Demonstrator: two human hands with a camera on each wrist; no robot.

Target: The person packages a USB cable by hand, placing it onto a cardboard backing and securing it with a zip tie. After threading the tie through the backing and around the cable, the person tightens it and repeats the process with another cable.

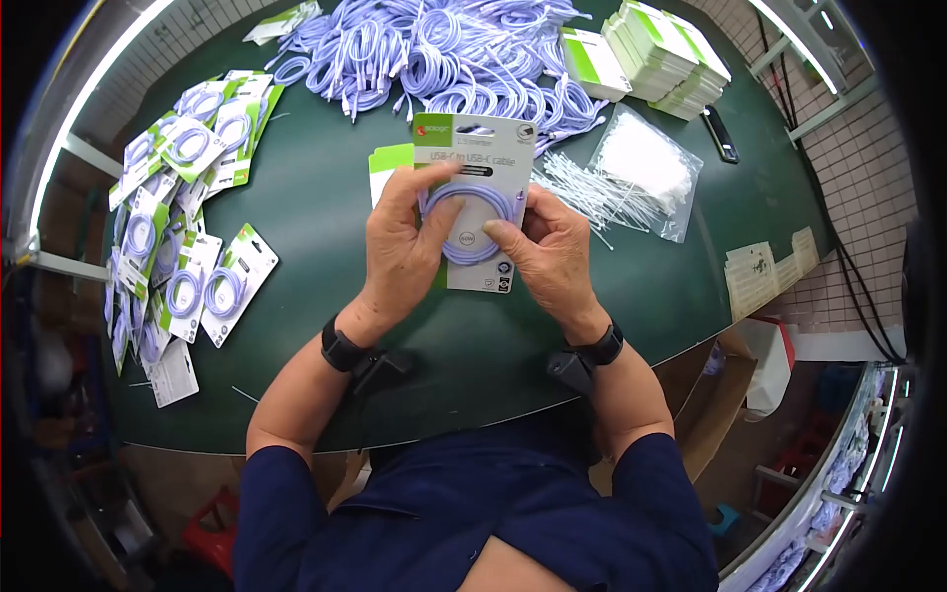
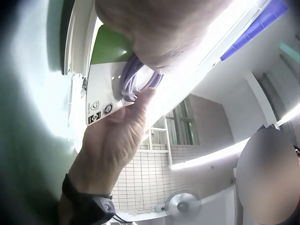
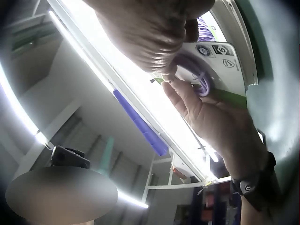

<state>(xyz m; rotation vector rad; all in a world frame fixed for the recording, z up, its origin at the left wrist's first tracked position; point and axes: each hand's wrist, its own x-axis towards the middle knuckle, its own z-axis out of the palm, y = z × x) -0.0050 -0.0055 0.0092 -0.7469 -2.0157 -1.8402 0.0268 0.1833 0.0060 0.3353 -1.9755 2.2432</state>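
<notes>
Upright in front of me is a white-and-green packaging card (image 1: 498, 148) labelled USB-C to USB-C cable. A coiled lavender cable (image 1: 464, 259) lies against its face. My left hand (image 1: 400, 242) grips the card's left side, thumb over the coil and index finger across the printed top. At the right edge my right hand (image 1: 554, 252) pinches the card, its thumb on the coil and its other fingers partly hidden behind. Both wrist views show the coil (image 2: 129, 86) between the two hands, close to the card's face (image 3: 225, 70).
Packed cable cards (image 1: 182, 227) are heaped at the left. Loose lavender cables (image 1: 434, 59) pile up at the back, beside stacked cards (image 1: 661, 54). White ties (image 1: 602, 197), a clear bag (image 1: 646, 163) and a dark tool (image 1: 721, 136) lie to the right. More cards (image 1: 385, 163) sit behind the held one.
</notes>
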